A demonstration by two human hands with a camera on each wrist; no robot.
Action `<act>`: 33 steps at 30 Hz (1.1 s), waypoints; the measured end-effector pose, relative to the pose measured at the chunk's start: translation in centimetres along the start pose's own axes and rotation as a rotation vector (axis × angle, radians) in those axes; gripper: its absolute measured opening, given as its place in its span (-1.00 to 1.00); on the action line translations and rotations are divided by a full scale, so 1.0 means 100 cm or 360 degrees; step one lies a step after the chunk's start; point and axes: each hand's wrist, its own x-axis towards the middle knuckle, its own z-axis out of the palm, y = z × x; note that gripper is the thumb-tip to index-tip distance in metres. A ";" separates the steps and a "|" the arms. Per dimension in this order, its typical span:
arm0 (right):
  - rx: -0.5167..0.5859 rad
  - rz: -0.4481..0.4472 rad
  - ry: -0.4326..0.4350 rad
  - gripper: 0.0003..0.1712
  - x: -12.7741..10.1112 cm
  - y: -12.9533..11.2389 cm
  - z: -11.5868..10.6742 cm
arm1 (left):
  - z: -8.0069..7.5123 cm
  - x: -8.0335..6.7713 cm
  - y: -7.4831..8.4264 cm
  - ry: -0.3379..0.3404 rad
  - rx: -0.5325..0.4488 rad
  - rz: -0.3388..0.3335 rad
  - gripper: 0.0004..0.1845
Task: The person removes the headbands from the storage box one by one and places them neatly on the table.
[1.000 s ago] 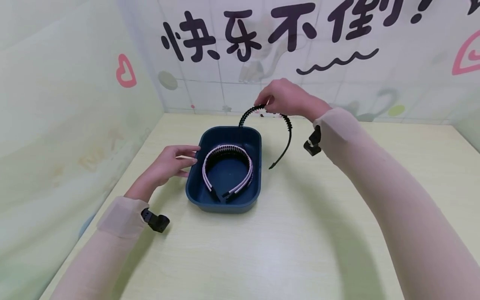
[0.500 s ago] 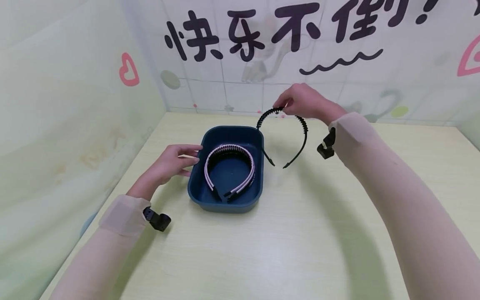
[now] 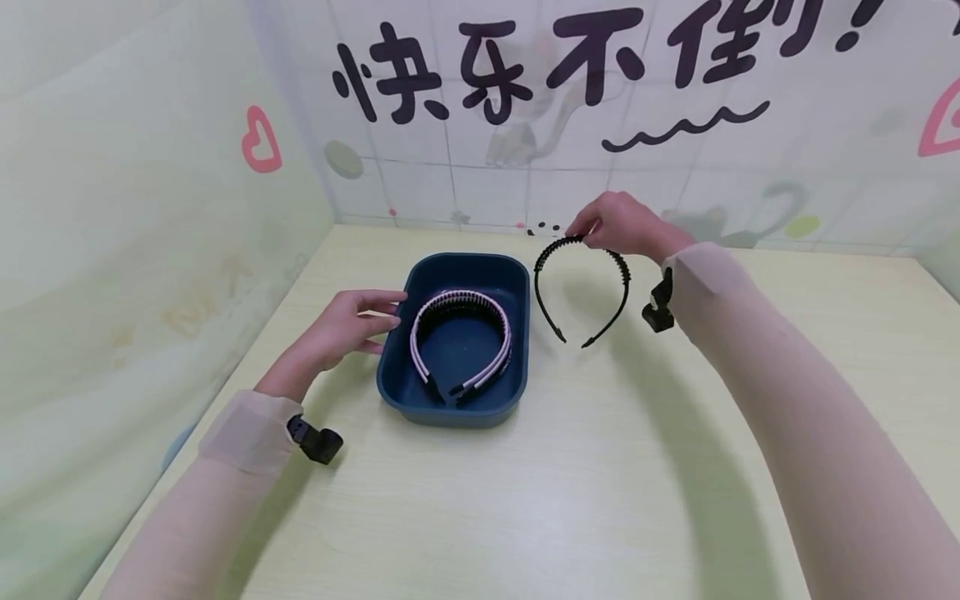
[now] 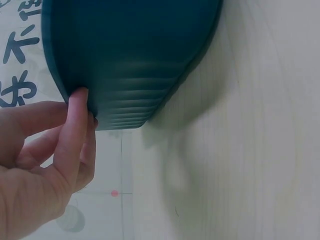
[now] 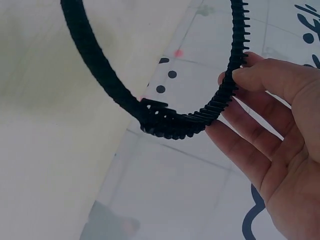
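Note:
My right hand (image 3: 624, 223) pinches a black toothed headband (image 3: 627, 271) near the top of its arch. The headband hangs upright just right of a dark blue plastic box (image 3: 450, 418), its two ends pointing down. In the right wrist view, thumb and fingertips (image 5: 242, 75) meet on the ridged band (image 5: 172, 125). My left hand (image 3: 341, 329) holds the box's left rim; in the left wrist view, fingertips (image 4: 79, 97) lie against the outer wall (image 4: 125, 75). Inside the box rest pale pink headbands (image 3: 415, 343) with dark tips, and black teeth show within their arch.
The box stands on a pale wooden table (image 3: 480, 508). Behind it rises a white printed backdrop (image 3: 570, 192) with large dark characters, and a pale green side sheet (image 3: 135, 250) runs along the left. Black wrist cameras (image 3: 318, 442) sit on both sleeves.
My right hand has carried the black headband to the right, away from over the box, then slightly lower. My left hand has stayed at the box's left rim.

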 end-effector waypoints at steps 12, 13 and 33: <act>0.0040 0.0017 -0.0036 -0.64 0.005 0.013 0.019 | -0.001 0.001 -0.001 0.0003 -0.0018 0.0007 -0.52; 0.0035 0.0020 -0.0046 -0.64 0.006 0.014 0.020 | -0.001 0.001 -0.001 0.0003 -0.0023 0.0006 -0.52; 0.0136 0.0172 -0.0165 -0.65 0.015 0.031 0.047 | -0.001 -0.001 -0.001 -0.0008 -0.0052 0.0006 -0.52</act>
